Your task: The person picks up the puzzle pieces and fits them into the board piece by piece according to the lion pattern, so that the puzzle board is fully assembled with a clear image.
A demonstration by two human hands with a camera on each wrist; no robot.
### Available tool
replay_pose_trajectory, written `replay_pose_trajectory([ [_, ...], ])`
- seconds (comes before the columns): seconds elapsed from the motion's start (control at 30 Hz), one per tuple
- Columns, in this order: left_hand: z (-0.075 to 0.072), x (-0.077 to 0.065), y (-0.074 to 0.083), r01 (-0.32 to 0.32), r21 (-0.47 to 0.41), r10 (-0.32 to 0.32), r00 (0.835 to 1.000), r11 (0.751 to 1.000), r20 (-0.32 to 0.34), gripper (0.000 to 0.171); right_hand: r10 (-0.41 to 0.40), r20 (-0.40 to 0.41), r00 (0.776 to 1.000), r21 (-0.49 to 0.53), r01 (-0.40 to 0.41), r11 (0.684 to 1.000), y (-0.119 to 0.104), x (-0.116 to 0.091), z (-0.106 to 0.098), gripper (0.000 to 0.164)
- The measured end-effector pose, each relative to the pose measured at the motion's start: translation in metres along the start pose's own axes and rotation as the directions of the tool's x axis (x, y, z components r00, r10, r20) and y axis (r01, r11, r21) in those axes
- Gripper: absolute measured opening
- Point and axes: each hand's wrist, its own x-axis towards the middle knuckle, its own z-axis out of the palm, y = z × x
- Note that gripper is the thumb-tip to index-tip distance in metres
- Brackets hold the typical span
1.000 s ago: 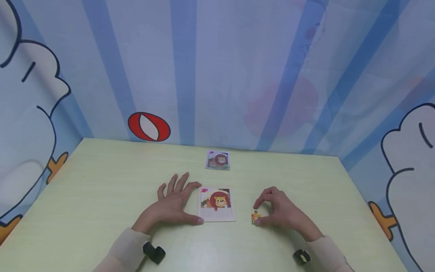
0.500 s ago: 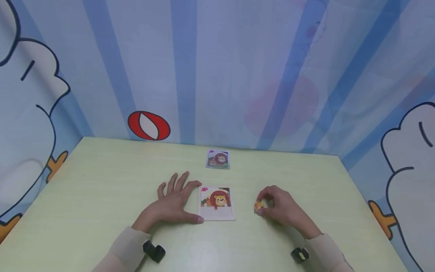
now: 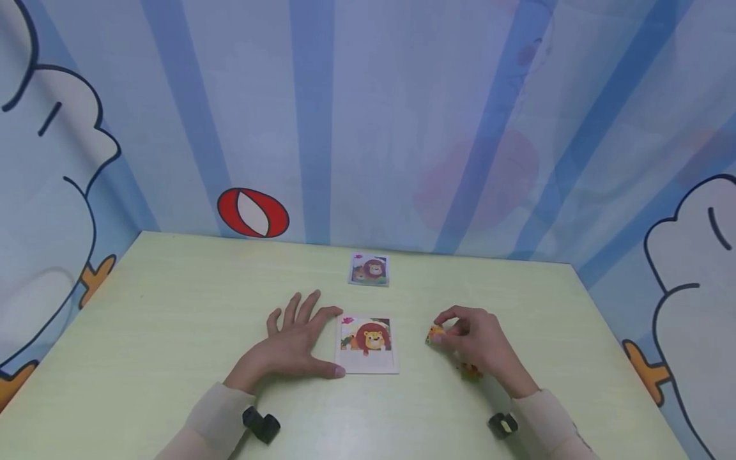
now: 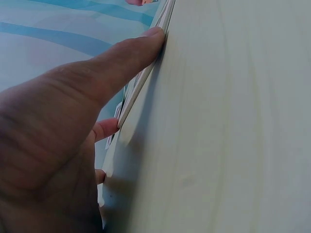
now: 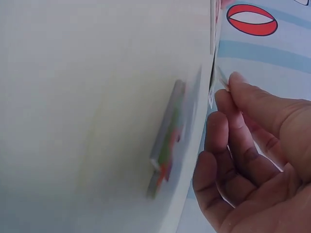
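My left hand [image 3: 296, 348] lies at the left edge of a square jigsaw puzzle board [image 3: 366, 365], its fingers spread. The thumb touches the near left corner and the index finger the far left one. A lion picture fills the board's upper part, and its lower strip is plain pale. To the right of the board, my right hand [image 3: 474, 335] pinches a small orange-and-green puzzle piece [image 3: 432, 333] between thumb and index finger. Another puzzle piece [image 3: 471, 370] is on the table below that hand, partly covered by it; its edge also shows, blurred, in the right wrist view.
Beyond the board lies a small lion picture card [image 3: 368, 269] near the back of the pale table [image 3: 218, 281]. A blue striped cloth backdrop [image 3: 368, 128] with cartoon figures rises behind the table and along both sides.
My right hand has closed thumb and finger on a puzzle piece and moved it a little away from me. Another piece now shows beneath the hand. My left hand stays on the board.
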Motion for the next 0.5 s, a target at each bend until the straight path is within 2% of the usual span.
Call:
replay_pose_trajectory([
  [0.2,0.002,0.002,-0.002,0.001,0.008,-0.001,1.000,1.000,-0.002,0.107,-0.040,-0.021,0.999,-0.014,0.040,0.999,-0.005,0.003,-0.001,0.022],
  [0.5,0.008,0.006,-0.007,0.017,0.015,-0.017,1.000,1.000,-0.010,0.108,-0.051,-0.010,0.999,-0.019,0.051,0.999,-0.011,0.007,0.001,0.026],
])
